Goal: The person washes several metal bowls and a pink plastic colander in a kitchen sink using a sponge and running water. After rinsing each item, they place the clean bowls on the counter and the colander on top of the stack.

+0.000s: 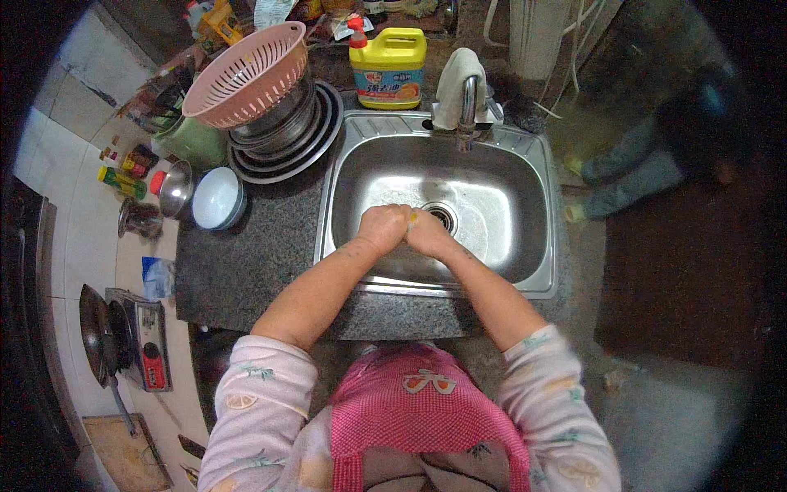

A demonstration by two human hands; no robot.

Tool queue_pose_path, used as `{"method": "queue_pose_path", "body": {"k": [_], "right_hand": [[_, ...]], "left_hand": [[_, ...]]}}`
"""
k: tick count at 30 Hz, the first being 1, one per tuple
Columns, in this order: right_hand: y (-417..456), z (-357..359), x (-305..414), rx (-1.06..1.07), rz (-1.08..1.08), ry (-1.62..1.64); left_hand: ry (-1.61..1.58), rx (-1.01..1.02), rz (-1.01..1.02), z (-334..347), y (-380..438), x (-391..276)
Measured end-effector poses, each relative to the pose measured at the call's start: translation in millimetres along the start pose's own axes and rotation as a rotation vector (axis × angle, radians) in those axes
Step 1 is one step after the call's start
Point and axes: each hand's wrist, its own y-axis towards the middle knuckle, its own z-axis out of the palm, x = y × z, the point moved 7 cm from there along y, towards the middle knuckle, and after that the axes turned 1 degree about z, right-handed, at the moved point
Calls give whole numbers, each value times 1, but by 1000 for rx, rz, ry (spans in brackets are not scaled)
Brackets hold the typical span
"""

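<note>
My left hand (382,227) and my right hand (430,234) are clenched into fists, pressed together over the stainless steel sink (516,203). A small soft-looking item (412,219), pale with a yellow patch, shows between the fists; most of it is hidden, perhaps a cloth. Just right of the hands the drain (444,215) is partly visible in the basin's bottom. Behind them stands the chrome faucet (468,111), with a whitish cloth (458,74) draped over it. No stream of water can be made out.
Left of the sink are stacked metal basins (335,138) under a pink colander (246,80), and pale bowls (216,198). A yellow detergent jug (387,71) stands behind. Farther left are a portable stove (150,344), a wok (93,335) and a cutting board (126,452). Another person's legs (636,166) appear at right.
</note>
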Motion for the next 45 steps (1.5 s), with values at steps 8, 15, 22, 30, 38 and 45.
{"method": "queue_pose_path", "body": {"k": [8,15,22,30,38,45], "right_hand": [[-31,41,-26,-115,277,479],[-62,31,-28,-200,432,957],[-74,38,-37,-469,389,952],[-27,53,24,-404,80,425],[66,98,150,-310,-321,-518],[84,177,163,-458,-344,-708]], "left_hand": [[-469,118,-274,-4,-45,11],[-1172,39,-473,0,-83,38],[-1677,-103,-583,-20,-129,40],[-1962,-469,-689,-40,-167,124],[-504,-559,-393,-90,-224,229],[-639,-566,-634,-79,-336,216]]}}
